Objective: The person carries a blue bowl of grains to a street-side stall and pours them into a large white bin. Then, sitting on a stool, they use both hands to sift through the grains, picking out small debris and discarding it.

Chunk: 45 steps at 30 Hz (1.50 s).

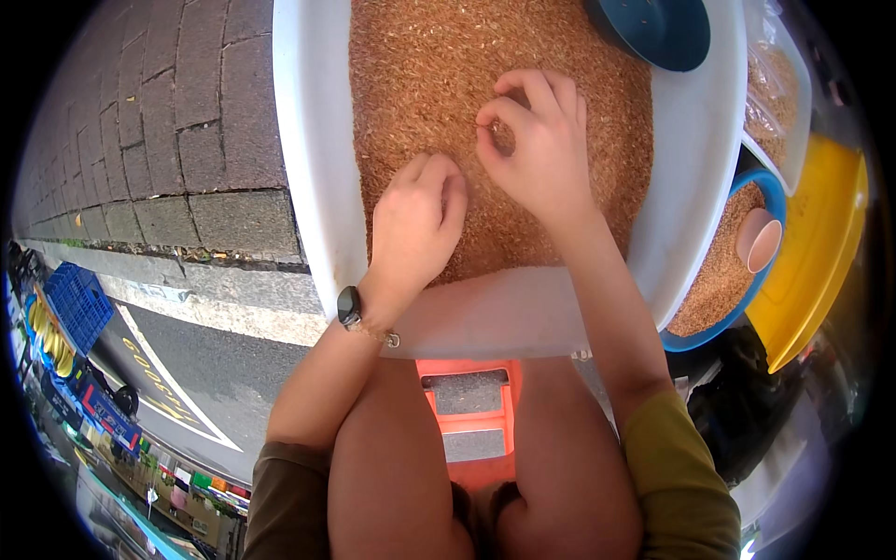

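Observation:
A large white plastic tub (pixel 700 140) stands before me, holding a broad layer of small reddish-brown dried shrimp or similar flakes (pixel 434 84). My left hand (pixel 420 213), with a dark watch (pixel 348 306) and a bracelet at the wrist, rests low over the layer with its fingers bent down, their tips partly hidden. Further up and to the right, my right hand (pixel 539 133) is held over the layer, thumb and index fingertip nearly together; whether a tiny piece lies between them cannot be told. A dark blue-green bowl (pixel 658 31) sits at the tub's upper right.
At right are a blue basin (pixel 773 192) of brown bits with a pink cup (pixel 759 240), plastic bags (pixel 773 98) and a yellow container (pixel 812 259). A red plastic stool (pixel 476 469) shows between my legs. Brick paving (pixel 154 105) and a kerb lie left.

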Each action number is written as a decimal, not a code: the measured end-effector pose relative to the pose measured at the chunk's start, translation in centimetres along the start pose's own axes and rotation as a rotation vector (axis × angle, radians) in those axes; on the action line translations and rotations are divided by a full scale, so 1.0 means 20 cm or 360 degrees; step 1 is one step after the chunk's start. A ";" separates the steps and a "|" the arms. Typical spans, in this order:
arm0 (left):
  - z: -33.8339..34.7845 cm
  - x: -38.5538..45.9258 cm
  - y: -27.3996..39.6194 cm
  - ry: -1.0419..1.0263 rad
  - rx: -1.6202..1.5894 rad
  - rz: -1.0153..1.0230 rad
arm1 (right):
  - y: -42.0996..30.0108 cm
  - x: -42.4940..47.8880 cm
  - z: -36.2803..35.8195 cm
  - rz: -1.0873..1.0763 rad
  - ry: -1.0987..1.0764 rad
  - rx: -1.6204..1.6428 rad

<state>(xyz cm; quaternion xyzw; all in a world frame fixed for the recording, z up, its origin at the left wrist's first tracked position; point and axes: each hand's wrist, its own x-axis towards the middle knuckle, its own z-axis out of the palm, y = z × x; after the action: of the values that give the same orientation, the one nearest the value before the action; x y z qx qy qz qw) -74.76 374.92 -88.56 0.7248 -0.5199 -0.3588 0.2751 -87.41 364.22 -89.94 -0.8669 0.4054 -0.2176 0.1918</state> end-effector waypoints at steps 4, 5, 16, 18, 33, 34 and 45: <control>0.00 0.00 0.00 -0.0017 0.0004 -0.0004 | 0.00 0.00 0.00 0.0004 -0.0011 0.0004; 0.00 0.00 0.00 -0.0015 0.0009 -0.0004 | 0.00 0.00 0.00 0.0003 -0.0016 0.0002; 0.00 0.00 0.00 -0.0008 0.0058 0.0012 | 0.01 0.02 0.00 -0.0010 -0.0076 0.0020; 0.01 0.00 0.00 -0.0007 0.0058 0.0019 | 0.01 0.02 0.00 -0.0015 -0.0084 0.0016; 0.00 0.01 -0.02 0.0076 -0.0296 -0.0292 | 0.17 0.09 -0.21 0.0297 0.0375 0.0329; 0.00 0.01 -0.01 0.0072 -0.0289 -0.0301 | 0.20 0.11 -0.26 0.0342 0.0455 0.0305; 0.01 0.01 0.03 0.0060 -0.0135 -0.0150 | 0.48 0.23 -0.47 0.0363 0.0866 -0.0138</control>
<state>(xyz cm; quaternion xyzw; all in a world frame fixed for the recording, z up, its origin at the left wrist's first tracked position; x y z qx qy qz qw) -75.18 374.61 -88.26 0.7427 -0.4642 -0.3794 0.2982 -95.76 353.45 -85.98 -0.7331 0.5456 -0.4013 0.0621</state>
